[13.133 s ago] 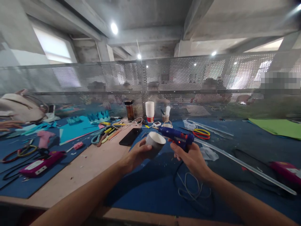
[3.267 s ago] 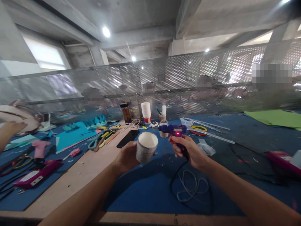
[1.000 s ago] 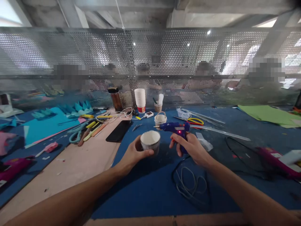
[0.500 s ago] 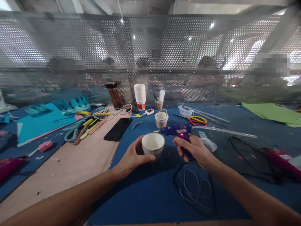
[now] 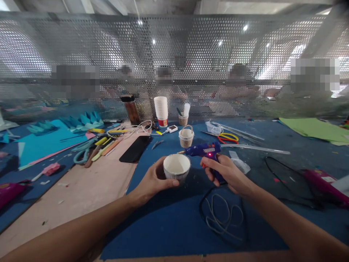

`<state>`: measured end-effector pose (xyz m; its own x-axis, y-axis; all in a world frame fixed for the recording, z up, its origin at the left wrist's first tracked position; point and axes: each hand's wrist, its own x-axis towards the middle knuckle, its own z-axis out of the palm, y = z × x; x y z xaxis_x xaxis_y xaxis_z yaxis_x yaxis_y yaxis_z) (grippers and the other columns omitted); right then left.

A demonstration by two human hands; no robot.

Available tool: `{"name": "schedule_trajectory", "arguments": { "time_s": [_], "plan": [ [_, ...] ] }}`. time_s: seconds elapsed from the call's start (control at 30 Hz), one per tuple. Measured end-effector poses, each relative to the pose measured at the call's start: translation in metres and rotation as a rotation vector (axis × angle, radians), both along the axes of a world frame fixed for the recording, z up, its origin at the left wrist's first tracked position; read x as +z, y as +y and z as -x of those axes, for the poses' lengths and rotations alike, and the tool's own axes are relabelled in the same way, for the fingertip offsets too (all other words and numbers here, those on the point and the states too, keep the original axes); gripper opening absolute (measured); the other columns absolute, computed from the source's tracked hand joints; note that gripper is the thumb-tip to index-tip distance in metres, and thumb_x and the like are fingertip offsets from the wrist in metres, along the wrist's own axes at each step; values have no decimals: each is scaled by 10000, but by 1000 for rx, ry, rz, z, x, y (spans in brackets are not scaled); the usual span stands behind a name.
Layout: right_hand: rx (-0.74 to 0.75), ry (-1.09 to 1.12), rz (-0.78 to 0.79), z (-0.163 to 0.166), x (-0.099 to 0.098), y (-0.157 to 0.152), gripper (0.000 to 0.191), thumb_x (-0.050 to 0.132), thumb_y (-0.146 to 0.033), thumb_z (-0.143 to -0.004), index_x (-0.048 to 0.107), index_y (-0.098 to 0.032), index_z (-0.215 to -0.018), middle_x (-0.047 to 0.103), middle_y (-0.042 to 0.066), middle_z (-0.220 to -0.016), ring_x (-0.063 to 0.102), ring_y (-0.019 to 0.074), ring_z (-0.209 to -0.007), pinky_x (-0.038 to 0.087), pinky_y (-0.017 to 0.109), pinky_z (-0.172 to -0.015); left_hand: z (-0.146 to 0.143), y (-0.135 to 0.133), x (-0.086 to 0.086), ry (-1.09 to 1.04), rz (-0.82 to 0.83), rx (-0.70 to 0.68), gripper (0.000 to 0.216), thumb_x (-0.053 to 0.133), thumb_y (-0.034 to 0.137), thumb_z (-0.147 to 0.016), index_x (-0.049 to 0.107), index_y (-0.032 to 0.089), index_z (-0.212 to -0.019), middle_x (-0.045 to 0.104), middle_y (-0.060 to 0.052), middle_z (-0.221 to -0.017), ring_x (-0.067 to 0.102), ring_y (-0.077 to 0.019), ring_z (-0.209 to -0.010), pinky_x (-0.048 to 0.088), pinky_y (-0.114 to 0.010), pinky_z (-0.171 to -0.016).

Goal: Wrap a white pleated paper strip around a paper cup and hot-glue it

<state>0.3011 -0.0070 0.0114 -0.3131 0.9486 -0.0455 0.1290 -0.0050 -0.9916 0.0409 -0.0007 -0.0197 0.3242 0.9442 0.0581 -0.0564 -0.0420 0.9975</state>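
Note:
My left hand (image 5: 154,182) is wrapped around a paper cup (image 5: 177,165), its open mouth tilted toward me. The cup's outside looks greyish, and its far side is hidden from me. In my right hand (image 5: 227,171) is a blue hot glue gun (image 5: 203,149) with a red light lit on its body. Its metal nozzle points left, just behind the cup's far rim; whether they touch I cannot tell. A long clear glue stick (image 5: 256,148) juts from the gun's back. Beyond the gun stands a small white basket (image 5: 186,138) with an arched handle.
A coil of cord (image 5: 223,218) lies below my right hand. Around me are a black phone (image 5: 135,148), pliers (image 5: 84,151), stacked paper cups (image 5: 161,111), yellow-handled scissors (image 5: 228,138), a dark-lidded jar (image 5: 131,109) and a magenta glue gun (image 5: 324,183). A perforated metal screen (image 5: 185,47) closes the back.
Almost nothing differs. The whole view has shifted slightly, while both hands keep their hold on the cup and the glue gun.

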Motion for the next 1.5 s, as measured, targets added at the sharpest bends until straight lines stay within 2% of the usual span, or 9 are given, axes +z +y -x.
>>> {"name": "schedule_trajectory", "arguments": {
  "time_s": [0.23,0.37,0.53,0.87,1.1,1.33,1.5],
  "plan": [
    [-1,-15,12,-1,2,0,386,574,-540,-969,636,-168,-884,578,-36,-560,492,81,-410,364,211,-414,0,1,-1,7,-6,8,737,934,323,-559,629,183,-1215,714,-114,-1223,629,-317,-1165,477,-445,-1022],
    [2,-53,-8,-2,2,0,391,568,-541,-971,638,-168,-880,592,-33,-571,511,85,-414,371,216,-421,1,1,-2,9,-3,6,731,935,306,-573,624,189,-1224,715,-102,-1221,633,-303,-1159,482,-423,-1014],
    [-18,-190,-84,-1,7,-2,414,564,-530,-968,621,-170,-772,610,-22,-566,539,90,-416,407,226,-453,2,0,0,26,-20,-16,734,914,295,-635,596,207,-1290,700,-86,-1249,615,-286,-1196,484,-374,-995],
    [-47,-318,-117,2,10,-4,437,556,-506,-961,573,-197,-652,623,-7,-549,563,104,-413,451,249,-484,0,0,2,40,-53,-25,739,902,295,-653,587,210,-1315,680,-99,-1303,595,-299,-1244,478,-386,-1015],
    [-59,-326,-112,1,11,-4,393,567,-498,-955,586,-199,-702,638,-2,-569,570,111,-416,446,254,-465,0,0,1,56,-64,-8,735,900,315,-650,594,213,-1311,675,-110,-1321,605,-311,-1234,486,-419,-1016],
    [-105,-405,-131,2,13,-7,418,597,-538,-937,576,-211,-677,628,-1,-532,570,123,-422,460,260,-464,0,-1,2,64,-51,-13,725,894,315,-669,589,219,-1320,671,-99,-1322,599,-294,-1235,482,-376,-1005],
    [-93,-308,-134,-3,12,-5,451,580,-555,-944,599,-194,-675,607,-7,-534,555,111,-419,443,248,-465,2,0,0,68,-46,2,710,903,324,-655,594,214,-1284,692,-89,-1257,617,-284,-1185,490,-355,-967]
  ]
}}
